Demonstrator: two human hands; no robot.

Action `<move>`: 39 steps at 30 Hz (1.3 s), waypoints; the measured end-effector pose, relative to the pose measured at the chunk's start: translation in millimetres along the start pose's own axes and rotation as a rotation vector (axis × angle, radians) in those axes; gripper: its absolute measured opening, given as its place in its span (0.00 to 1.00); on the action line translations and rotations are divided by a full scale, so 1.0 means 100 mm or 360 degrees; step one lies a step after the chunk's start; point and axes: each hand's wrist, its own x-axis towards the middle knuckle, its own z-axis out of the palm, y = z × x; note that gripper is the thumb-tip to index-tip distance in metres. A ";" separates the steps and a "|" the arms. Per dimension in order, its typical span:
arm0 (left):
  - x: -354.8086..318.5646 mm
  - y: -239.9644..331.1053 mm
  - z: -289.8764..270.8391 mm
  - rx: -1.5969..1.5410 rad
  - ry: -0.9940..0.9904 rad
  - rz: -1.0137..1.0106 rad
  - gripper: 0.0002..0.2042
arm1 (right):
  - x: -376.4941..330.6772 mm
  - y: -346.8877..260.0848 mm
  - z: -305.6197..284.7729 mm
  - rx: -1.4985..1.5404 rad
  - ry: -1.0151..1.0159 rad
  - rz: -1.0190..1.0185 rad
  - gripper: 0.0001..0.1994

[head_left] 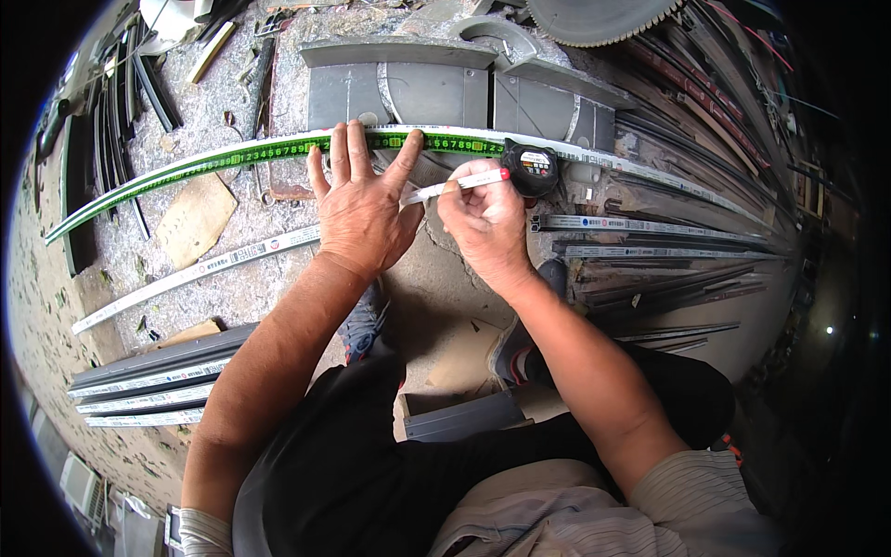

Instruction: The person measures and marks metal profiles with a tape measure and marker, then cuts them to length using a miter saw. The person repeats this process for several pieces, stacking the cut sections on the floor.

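Note:
A green tape measure blade (pixel 269 153) lies stretched out along a long white-faced profile strip (pixel 640 169). The black tape measure case (pixel 532 172) sits at the blade's right end. My left hand (pixel 360 200) presses down on the blade with its fingers spread; the index fingertip rests on the scale. In my right hand (pixel 483 218) is a white marker pen (pixel 478 181) with a red end. The pen's other end points left, close to my left thumb. Its tip is hard to make out against my left hand.
Beyond the strip stands a grey metal saw bed with a fence (pixel 399 56), and a round saw blade (pixel 603 19) is above it. Dark profiles lie stacked at the right and lower left (pixel 153 385). Another white strip (pixel 200 274) runs nearer me. Scraps litter the speckled surface.

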 end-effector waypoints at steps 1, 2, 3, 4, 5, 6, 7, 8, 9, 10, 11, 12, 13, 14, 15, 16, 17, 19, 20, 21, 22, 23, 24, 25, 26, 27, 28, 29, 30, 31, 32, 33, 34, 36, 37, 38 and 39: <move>0.00 0.00 0.00 0.0008 0.0002 -0.0005 0.39 | 0.00 0.02 0.02 -0.0057 -0.0025 -0.0018 0.07; 0.01 0.00 0.02 0.0027 0.0014 -0.0005 0.38 | -0.01 0.03 0.05 0.0058 -0.0039 -0.0032 0.07; 0.01 -0.01 0.05 0.0045 0.0026 -0.0006 0.37 | -0.01 0.03 0.08 0.0071 -0.0047 -0.0034 0.07; 0.01 -0.01 0.07 0.0065 0.0038 -0.0006 0.36 | -0.02 0.02 0.09 0.0085 -0.0055 -0.0035 0.07; 0.01 -0.01 0.06 0.0039 0.0044 -0.0005 0.35 | -0.02 0.02 0.10 0.0102 -0.0061 -0.0038 0.07; 0.01 0.00 0.05 0.0013 0.0049 -0.0004 0.35 | -0.01 0.05 0.10 0.0015 -0.0063 -0.0087 0.07; 0.01 0.01 0.04 -0.0012 0.0055 -0.0002 0.34 | 0.00 0.04 0.10 -0.0028 -0.0089 -0.0086 0.06; 0.01 0.01 0.03 -0.0011 0.0046 -0.0004 0.34 | 0.01 0.04 0.09 -0.0069 -0.0117 -0.0083 0.06; 0.01 0.02 0.02 -0.0010 0.0036 -0.0007 0.34 | 0.02 0.04 0.08 -0.0111 -0.0144 -0.0080 0.06; 0.02 0.02 0.02 -0.0009 0.0026 -0.0008 0.33 | 0.03 0.03 0.07 -0.0151 -0.0167 -0.0103 0.06; 0.01 0.01 0.02 -0.0010 0.0027 -0.0013 0.34 | 0.04 0.02 0.07 -0.0190 -0.0195 -0.0124 0.06; 0.01 0.00 0.04 -0.0012 0.0028 -0.0017 0.35 | 0.05 -0.01 0.07 -0.0229 -0.0223 -0.0146 0.06; 0.01 0.00 0.04 -0.0013 0.0029 -0.0022 0.35 | 0.06 -0.03 0.06 -0.0312 -0.0238 -0.0162 0.07; 0.01 0.00 0.03 -0.0004 0.0019 -0.0018 0.35 | 0.08 -0.06 0.04 -0.0398 -0.0249 -0.0177 0.07; 0.01 0.00 0.02 0.0005 0.0010 -0.0016 0.35 | 0.09 -0.09 0.03 -0.0483 -0.0261 -0.0193 0.07; 0.01 0.01 0.01 0.0014 0.0000 -0.0014 0.35 | 0.09 -0.12 0.02 -0.0537 -0.0238 -0.0250 0.08; 0.02 0.01 0.02 -0.0001 0.0008 -0.0015 0.35 | 0.08 -0.15 0.03 -0.0588 -0.0216 -0.0309 0.08; 0.02 0.01 0.03 -0.0029 0.0024 -0.0019 0.35 | 0.10 -0.18 0.04 -0.0643 -0.0192 -0.0384 0.07; 0.02 0.02 0.03 -0.0029 0.0019 -0.0014 0.34 | 0.09 -0.19 0.04 -0.0650 -0.0187 -0.0396 0.06; 0.02 0.02 0.02 -0.0029 0.0014 -0.0009 0.34 | 0.09 -0.18 0.04 -0.0657 -0.0182 -0.0408 0.06; 0.03 0.02 0.01 -0.0029 0.0010 -0.0003 0.34 | 0.09 -0.17 0.04 -0.0677 -0.0176 -0.0453 0.06; 0.03 0.03 0.00 -0.0022 -0.0008 -0.0010 0.35 | 0.10 -0.17 0.04 -0.0697 -0.0172 -0.0502 0.06; 0.03 0.04 -0.01 -0.0015 -0.0026 -0.0016 0.36 | 0.11 -0.17 0.04 -0.0716 -0.0167 -0.0551 0.06; 0.03 0.04 -0.02 -0.0008 -0.0044 -0.0022 0.37 | 0.13 -0.18 0.02 -0.0612 -0.0127 -0.0435 0.06; 0.02 0.03 -0.03 -0.0031 -0.0045 -0.0021 0.38 | 0.15 -0.18 -0.01 -0.0506 -0.0090 -0.0319 0.06; 0.01 0.02 -0.03 -0.0053 -0.0045 -0.0020 0.39 | 0.19 -0.19 -0.05 -0.0400 -0.0054 -0.0203 0.06; 0.00 0.01 -0.04 -0.0076 -0.0045 -0.0019 0.40 | 0.24 -0.21 -0.12 -0.0339 0.0059 -0.0208 0.08; 0.01 0.02 -0.05 -0.0071 -0.0060 -0.0027 0.40 | 0.29 -0.25 -0.16 -0.0365 0.0114 -0.0253 0.08; 0.02 0.04 -0.05 -0.0066 -0.0075 -0.0035 0.41 | 0.34 -0.30 -0.19 -0.0357 0.0107 -0.0269 0.08; 0.02 0.04 -0.06 -0.0060 -0.0090 -0.0044 0.42 | 0.38 -0.35 -0.20 -0.0349 0.0099 -0.0284 0.08; 0.02 0.05 -0.05 -0.0061 -0.0083 -0.0048 0.41 | 0.44 -0.38 -0.19 -0.0352 0.0112 -0.0290 0.08; 0.02 0.04 -0.04 -0.0062 -0.0076 -0.0053 0.41 | 0.50 -0.40 -0.17 -0.0302 0.0098 -0.0299 0.08; 0.02 0.04 -0.04 -0.0063 -0.0069 -0.0059 0.41 | 0.57 -0.41 -0.15 -0.0251 0.0083 -0.0307 0.08; 0.03 0.05 -0.04 -0.0066 -0.0048 -0.0046 0.41 | 0.72 -0.32 -0.16 -0.0220 0.0063 -0.0370 0.09; 0.03 0.05 -0.04 -0.0068 -0.0038 -0.0040 0.40 | 0.76 -0.27 -0.16 -0.0211 0.0049 -0.0349 0.09; 0.03 0.05 -0.03 -0.0067 -0.0030 -0.0042 0.40 | 0.79 -0.24 -0.12 -0.0199 0.0030 -0.0324 0.08; 0.02 0.04 -0.02 -0.0066 -0.0022 -0.0043 0.40 | 0.82 -0.21 -0.09 -0.0188 0.0012 -0.0300 0.08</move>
